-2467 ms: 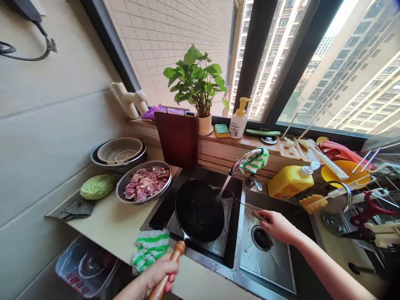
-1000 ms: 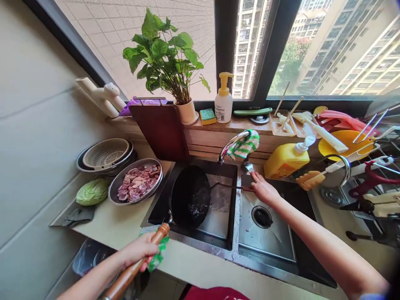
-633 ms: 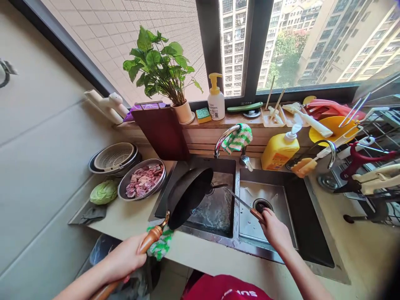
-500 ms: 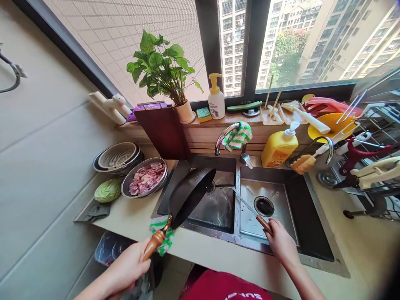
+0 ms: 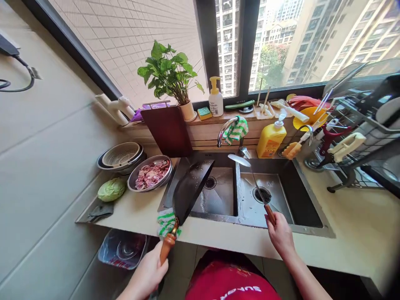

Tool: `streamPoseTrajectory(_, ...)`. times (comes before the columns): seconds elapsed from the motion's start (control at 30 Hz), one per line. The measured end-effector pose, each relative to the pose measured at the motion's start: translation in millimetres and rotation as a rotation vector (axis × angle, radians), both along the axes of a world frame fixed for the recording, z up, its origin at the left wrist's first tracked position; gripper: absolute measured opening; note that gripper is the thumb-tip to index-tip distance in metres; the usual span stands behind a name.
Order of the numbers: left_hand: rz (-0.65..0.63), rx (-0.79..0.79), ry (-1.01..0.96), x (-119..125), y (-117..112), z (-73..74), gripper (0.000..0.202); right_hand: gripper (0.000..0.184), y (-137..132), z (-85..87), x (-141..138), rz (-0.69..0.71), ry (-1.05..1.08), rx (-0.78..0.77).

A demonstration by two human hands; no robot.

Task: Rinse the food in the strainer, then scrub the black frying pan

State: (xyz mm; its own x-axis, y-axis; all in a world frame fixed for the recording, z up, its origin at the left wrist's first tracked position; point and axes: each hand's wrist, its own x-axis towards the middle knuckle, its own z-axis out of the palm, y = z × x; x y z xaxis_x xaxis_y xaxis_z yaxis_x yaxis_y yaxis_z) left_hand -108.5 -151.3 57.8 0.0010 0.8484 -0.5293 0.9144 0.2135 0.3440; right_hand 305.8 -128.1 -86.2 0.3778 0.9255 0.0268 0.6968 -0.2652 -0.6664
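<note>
My left hand (image 5: 150, 266) is closed round the wooden handle of a black wok (image 5: 191, 189). The wok is tilted on its side over the left sink basin (image 5: 218, 204), wet drops on its dark surface. A green-and-white striped cloth (image 5: 166, 221) lies on the counter edge beside the handle. In my right hand (image 5: 281, 235) is the wooden grip of a long metal spatula (image 5: 239, 161). Its pale head is raised near the faucet (image 5: 229, 125), above the divider between the basins. The spatula does not touch the wok.
Left of the sink are a bowl of raw meat pieces (image 5: 152, 174), a cabbage (image 5: 111, 189) and stacked colanders (image 5: 121, 155). A dark red cutting board (image 5: 168, 131) leans at the back. A yellow bottle (image 5: 271, 141) and a dish rack (image 5: 359, 146) stand right.
The spatula has lifted out of the left basin, its head now higher near the faucet. The wok has shifted slightly relative to the sink. My view has turned a little to the right.
</note>
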Motion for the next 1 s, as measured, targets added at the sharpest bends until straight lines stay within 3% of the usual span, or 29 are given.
streamPoseTrajectory(0.13, 0.049, 0.006, -0.113, -4.8, -18.1, -24.8, 0.038, 0.017, -7.0, 5.3, -12.9, -0.038, -0.041, -0.166)
streamPoseTrajectory(0.3, 0.105, -0.035, -0.272, -9.9, -38.2, -57.3, 0.046, 0.026, -26.9, 23.2, -25.9, -0.174, -0.036, -0.088)
streamPoseTrajectory(0.4, 0.122, 0.030, -0.304, -12.8, -45.1, -70.6, 0.046, 0.022, -39.6, 29.0, -31.7, -0.212, -0.041, -0.178)
streamPoseTrajectory(0.47, 0.148, 0.040, -0.323, -12.9, -48.0, -76.9, 0.046, 0.023, -49.1, 29.8, -35.1, -0.221, -0.044, -0.219)
streamPoseTrajectory(0.6, 0.257, -0.018, -0.314, -7.7, -52.7, -86.8, 0.043, 0.037, -64.6, 27.9, -38.4, -0.260, 0.005, -0.141)
streamPoseTrajectory(0.67, 0.285, 0.002, -0.308, -4.0, -55.5, -91.6, 0.041, 0.034, -67.7, 26.3, -37.3, -0.249, 0.014, -0.199)
streamPoseTrajectory(0.87, 0.344, 0.020, -0.295, 7.9, -63.8, -103.4, 0.042, 0.038, -68.2, 20.1, -30.0, -0.175, 0.020, -0.221)
streamPoseTrajectory(1.0, 0.356, 0.061, -0.299, 16.0, -66.3, -106.5, 0.043, 0.034, -59.8, 11.4, -22.5, -0.139, -0.001, -0.327)
